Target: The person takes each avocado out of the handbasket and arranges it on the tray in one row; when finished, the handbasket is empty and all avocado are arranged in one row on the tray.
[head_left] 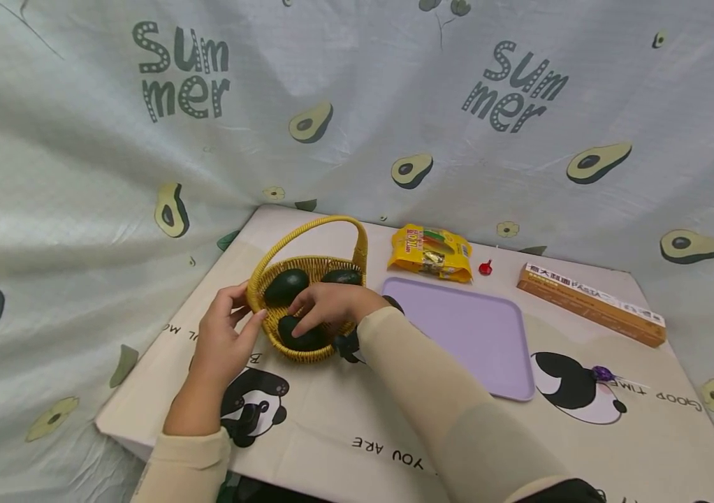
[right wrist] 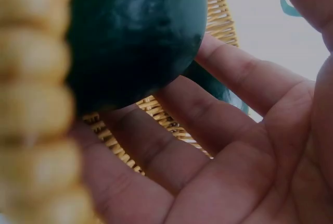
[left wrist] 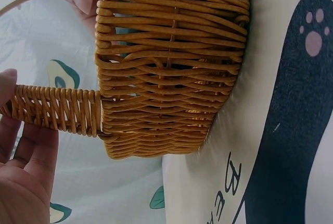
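Note:
A yellow wicker basket (head_left: 305,355) with a tall hooped handle (head_left: 316,222) stands on the table. My left hand (head_left: 223,342) grips the handle's base at the basket's left side, fingers on one face and thumb on the other (left wrist: 26,166). Inside lie three dark green avocados: one at the back left (head_left: 286,286), one at the back right (head_left: 341,276) and one at the front (head_left: 300,337). My right hand (head_left: 338,304) reaches in over the rim and pinches the front avocado. From the right wrist, its fingers (right wrist: 203,109) lie against a dark avocado (right wrist: 140,36).
Right of the basket lies a lilac tray (head_left: 464,335), partly behind my right forearm. A yellow food packet (head_left: 431,253), a small red item (head_left: 485,267) and a long pasta box (head_left: 589,304) lie along the back. A small purple object (head_left: 602,374) is at the right.

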Available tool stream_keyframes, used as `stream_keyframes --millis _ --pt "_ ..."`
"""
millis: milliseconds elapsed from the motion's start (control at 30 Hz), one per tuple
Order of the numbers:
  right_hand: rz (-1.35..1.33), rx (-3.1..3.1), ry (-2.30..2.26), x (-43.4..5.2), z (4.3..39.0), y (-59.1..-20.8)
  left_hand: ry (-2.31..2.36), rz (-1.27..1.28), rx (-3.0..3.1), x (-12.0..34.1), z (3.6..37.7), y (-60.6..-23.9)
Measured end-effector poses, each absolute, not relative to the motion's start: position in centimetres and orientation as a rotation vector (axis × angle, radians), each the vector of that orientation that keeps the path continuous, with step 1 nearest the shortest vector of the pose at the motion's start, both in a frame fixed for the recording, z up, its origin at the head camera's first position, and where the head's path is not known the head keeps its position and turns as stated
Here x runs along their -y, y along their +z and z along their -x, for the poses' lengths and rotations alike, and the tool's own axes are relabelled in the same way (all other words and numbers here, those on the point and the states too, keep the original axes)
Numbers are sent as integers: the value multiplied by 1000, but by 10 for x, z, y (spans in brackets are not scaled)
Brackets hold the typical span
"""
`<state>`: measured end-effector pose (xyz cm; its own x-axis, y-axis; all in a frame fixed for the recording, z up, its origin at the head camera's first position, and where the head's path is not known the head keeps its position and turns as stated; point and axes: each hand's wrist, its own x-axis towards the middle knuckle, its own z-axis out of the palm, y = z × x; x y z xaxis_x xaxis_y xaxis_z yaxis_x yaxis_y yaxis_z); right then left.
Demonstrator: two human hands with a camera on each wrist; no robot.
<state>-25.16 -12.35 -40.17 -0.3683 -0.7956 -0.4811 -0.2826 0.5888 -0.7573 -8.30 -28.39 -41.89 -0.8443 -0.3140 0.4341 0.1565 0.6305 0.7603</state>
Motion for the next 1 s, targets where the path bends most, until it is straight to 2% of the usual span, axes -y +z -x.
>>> stream_keyframes --millis 1000 --pt "851 -1996 -521 137 248 -393 -1138 -123 2299 284 84 -421"
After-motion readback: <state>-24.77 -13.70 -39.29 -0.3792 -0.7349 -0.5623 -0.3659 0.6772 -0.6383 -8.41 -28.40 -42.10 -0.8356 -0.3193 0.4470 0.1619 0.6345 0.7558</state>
